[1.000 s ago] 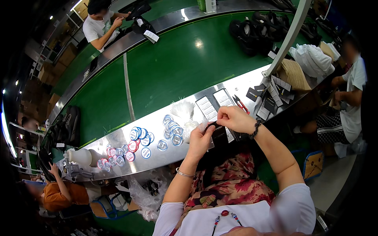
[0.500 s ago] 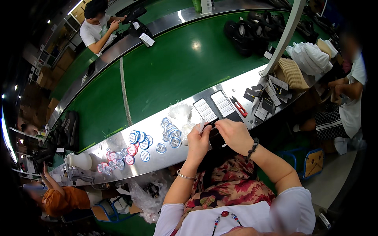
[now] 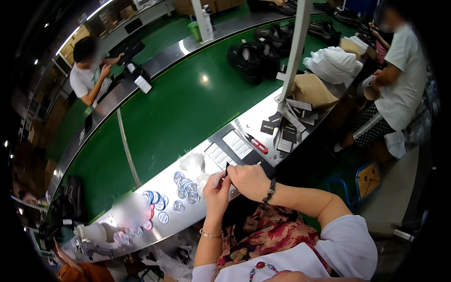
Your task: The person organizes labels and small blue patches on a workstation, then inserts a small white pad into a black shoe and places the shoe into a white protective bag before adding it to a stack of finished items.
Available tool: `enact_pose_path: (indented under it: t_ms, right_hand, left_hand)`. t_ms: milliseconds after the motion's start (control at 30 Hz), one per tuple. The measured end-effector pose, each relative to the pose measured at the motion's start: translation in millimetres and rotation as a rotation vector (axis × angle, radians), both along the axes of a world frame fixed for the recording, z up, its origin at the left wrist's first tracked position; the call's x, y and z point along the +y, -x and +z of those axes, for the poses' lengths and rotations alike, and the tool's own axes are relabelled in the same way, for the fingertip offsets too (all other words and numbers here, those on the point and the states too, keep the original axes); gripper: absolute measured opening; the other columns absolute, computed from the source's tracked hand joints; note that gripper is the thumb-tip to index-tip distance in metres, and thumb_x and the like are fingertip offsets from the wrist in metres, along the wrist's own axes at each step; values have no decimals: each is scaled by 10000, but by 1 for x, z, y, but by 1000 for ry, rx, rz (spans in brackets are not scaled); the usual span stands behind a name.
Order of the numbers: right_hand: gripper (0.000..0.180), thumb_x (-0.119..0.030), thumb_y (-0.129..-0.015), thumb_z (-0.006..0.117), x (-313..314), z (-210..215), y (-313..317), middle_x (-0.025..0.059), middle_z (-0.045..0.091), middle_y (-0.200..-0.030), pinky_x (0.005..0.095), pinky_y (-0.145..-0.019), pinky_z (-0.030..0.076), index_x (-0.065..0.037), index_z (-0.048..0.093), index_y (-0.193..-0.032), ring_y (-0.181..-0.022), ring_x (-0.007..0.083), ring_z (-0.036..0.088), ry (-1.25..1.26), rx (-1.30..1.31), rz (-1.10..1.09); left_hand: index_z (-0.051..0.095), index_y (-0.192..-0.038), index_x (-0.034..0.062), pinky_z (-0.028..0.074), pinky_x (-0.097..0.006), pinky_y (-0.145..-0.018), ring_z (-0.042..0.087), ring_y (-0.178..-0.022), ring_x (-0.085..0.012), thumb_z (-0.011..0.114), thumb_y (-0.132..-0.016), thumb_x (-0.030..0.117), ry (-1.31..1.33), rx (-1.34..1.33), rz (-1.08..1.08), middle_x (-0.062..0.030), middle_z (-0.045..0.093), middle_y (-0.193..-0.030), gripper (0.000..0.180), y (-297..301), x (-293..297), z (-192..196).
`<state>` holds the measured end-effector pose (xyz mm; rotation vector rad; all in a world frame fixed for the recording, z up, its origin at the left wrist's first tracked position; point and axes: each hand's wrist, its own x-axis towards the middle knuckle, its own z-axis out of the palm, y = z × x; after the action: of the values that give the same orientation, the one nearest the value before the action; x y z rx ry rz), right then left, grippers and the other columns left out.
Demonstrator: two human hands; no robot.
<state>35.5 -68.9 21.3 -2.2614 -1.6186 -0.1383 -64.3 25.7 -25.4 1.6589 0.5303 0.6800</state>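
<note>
Both my hands meet over the near edge of the metal worktop. My left hand [image 3: 217, 192] has its fingers pinched around a small whitish piece, too blurred to name, beside a thin black card [image 3: 227, 169]. My right hand [image 3: 250, 181] is closed on that card, and its fingers hide most of it. Just beyond them lie dark cards with white printed labels [image 3: 236, 144] and a bundle of thin white plastic strands [image 3: 192, 162]. Red-handled thread snips [image 3: 258, 144] rest to the right. Round blue-rimmed stickers [image 3: 186, 189] are scattered to the left.
Black shoes [image 3: 244, 61] stand on the green belt [image 3: 174, 113]. A white post [image 3: 296, 51] rises beside a tan box [image 3: 314, 89] and loose black tags [image 3: 289, 129]. Co-workers are at far left, lower left and right. A stool [image 3: 368, 181] stands behind at right.
The view has shifted, so the worktop sits further left and lower. My hands have come closer together, and the black card, broader before, now shows only as a narrow edge.
</note>
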Motion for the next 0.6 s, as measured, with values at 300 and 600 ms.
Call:
enact_pose_path:
  t_ms: [300,600]
  right_hand:
    - [190,-187,-884,499,-13,-2,-27,177,563,-616,454,-523,439,-44,453,-999,-593,388,565,32,656,262]
    - [196,-194,-868,519,-16,13,-27,172,564,-601,414,-512,434,-16,459,-926,-583,366,570,85,618,414]
  left_hand:
    - [629,-866,-4,201,-187,-416,302,-460,-11,559,-892,171,765,-64,-140,76,415,-564,190,9,4,20]
    - [613,-798,11,244,-186,-420,345,-467,-21,592,-856,110,567,178,-246,56,473,-591,116,17,11,36]
